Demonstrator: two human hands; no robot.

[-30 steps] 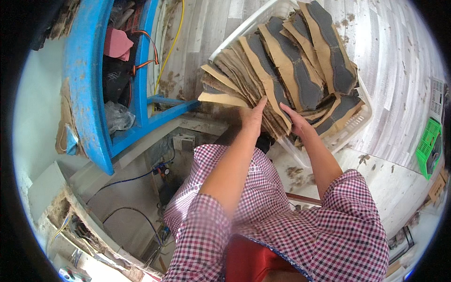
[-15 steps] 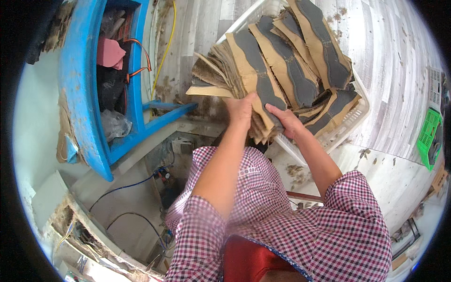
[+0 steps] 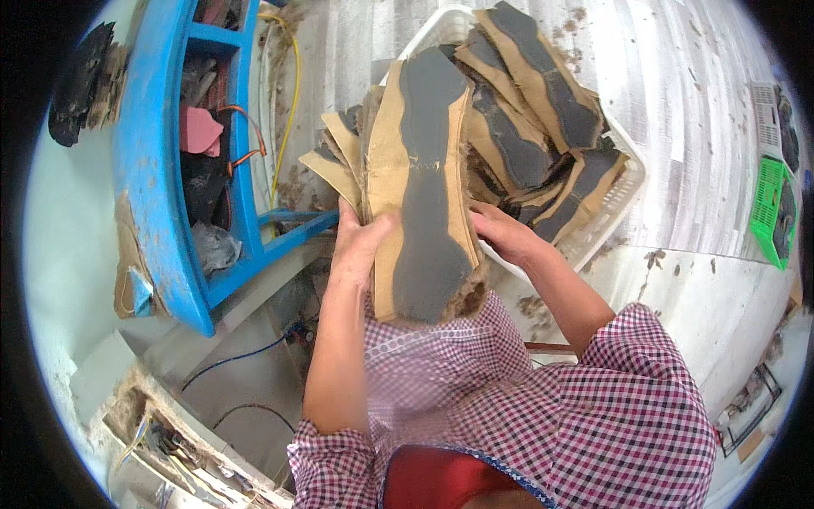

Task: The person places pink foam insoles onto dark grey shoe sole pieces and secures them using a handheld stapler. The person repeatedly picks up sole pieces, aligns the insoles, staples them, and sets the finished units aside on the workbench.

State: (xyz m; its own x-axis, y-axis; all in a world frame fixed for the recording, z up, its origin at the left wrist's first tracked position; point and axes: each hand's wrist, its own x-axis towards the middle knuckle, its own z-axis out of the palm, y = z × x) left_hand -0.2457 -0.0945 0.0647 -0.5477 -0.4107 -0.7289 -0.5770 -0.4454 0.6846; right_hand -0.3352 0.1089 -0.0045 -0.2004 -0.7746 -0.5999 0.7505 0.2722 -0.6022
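Pale plank flooring (image 3: 678, 127) spreads beneath you, with a blue wooden frame (image 3: 157, 170) at your left. Ahead, a white plastic basket (image 3: 623, 191) brims with tan cardboard insole blanks (image 3: 526, 110) bearing dark grey centres. Far right sits a green crate (image 3: 770, 204). Your left hand (image 3: 360, 242) grips a stack of blanks (image 3: 424, 195) upright before your chest; your right hand (image 3: 504, 233) curls against its far edge.

Your left hand (image 3: 360, 246) hid its fingers behind the cardboard sheet (image 3: 421, 195), which also covered much of the white basket (image 3: 612, 204). The green crate (image 3: 770, 212), far right, was cut by the picture's edge.
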